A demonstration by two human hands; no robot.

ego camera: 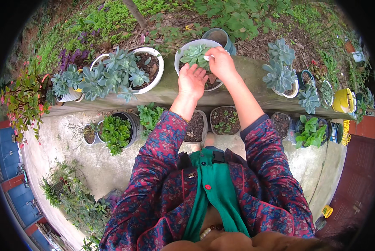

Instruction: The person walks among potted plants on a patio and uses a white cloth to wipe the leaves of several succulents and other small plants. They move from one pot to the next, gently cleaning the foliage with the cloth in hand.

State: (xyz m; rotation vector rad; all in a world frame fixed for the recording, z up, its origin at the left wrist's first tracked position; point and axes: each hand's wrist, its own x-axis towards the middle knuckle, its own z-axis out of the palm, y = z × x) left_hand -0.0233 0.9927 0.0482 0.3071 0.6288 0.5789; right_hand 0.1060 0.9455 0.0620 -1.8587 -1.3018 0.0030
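Note:
A pale green rosette succulent (pixel 194 54) grows in a large white round pot (pixel 178 56) on the low concrete wall. My left hand (pixel 192 82) is palm up with its fingers apart, just below the rosette, its fingertips at the lower leaves. At the rosette's right side, my right hand (pixel 222 62) pinches a small white wad (pixel 208 57), perhaps tissue or cloth, against or close to the leaves. Soil and a dry brown leaf (pixel 211 78) show in the pot between and below my hands.
An empty-looking grey-blue pot (pixel 218 36) stands behind the white one. Blue-green succulents (pixel 112 72) spill from white pots at left; more potted succulents (pixel 279 69) line the wall at right. Below my arms, square planters (pixel 225 120) and a leafy green plant (pixel 115 131) stand on the concrete floor.

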